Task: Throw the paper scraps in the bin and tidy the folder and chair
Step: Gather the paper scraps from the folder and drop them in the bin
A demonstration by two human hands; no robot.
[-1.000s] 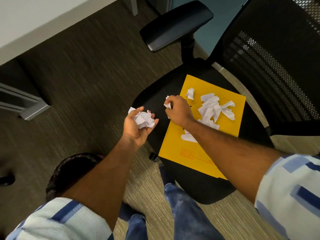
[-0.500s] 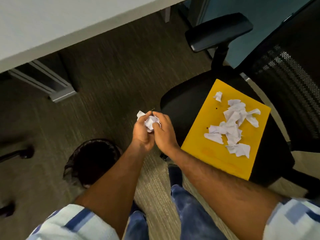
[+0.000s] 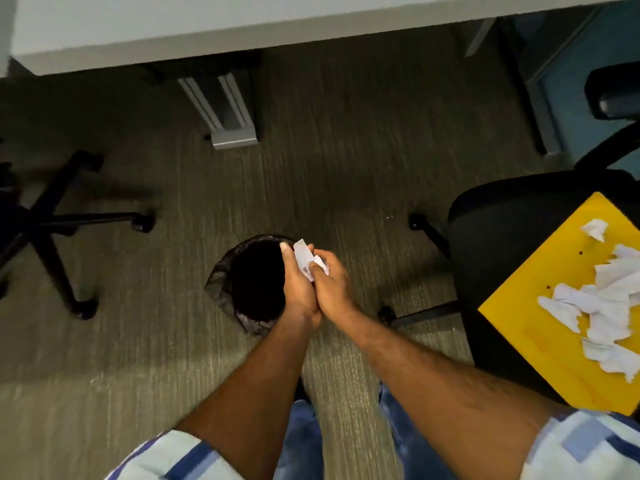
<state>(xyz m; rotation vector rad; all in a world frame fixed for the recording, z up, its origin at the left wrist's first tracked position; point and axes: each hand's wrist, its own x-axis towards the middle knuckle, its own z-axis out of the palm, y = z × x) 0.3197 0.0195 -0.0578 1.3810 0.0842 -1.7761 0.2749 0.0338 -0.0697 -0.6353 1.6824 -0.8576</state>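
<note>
My left hand [image 3: 298, 285] and my right hand [image 3: 330, 284] are pressed together around a bunch of white paper scraps [image 3: 306, 259]. They hover at the right rim of the round black bin [image 3: 225, 285], which is lined with a dark bag and stands on the carpet. At the right, a yellow folder [image 3: 540, 313] lies on the black chair seat [image 3: 485, 220]. Several more white scraps [image 3: 602, 303] are scattered on the folder.
A white desk [image 3: 277, 22] runs along the top, with a grey metal leg [image 3: 225, 109] under it. The wheeled base of another chair [image 3: 45, 220] stands at the left. The chair's own base legs [image 3: 426, 313] reach toward my hands. My jeans [image 3: 301, 445] show below.
Both hands have come away from the folder, joined around the scraps and moved left to the bin's rim. The view has swung left, so the chair now sits at the right edge.
</note>
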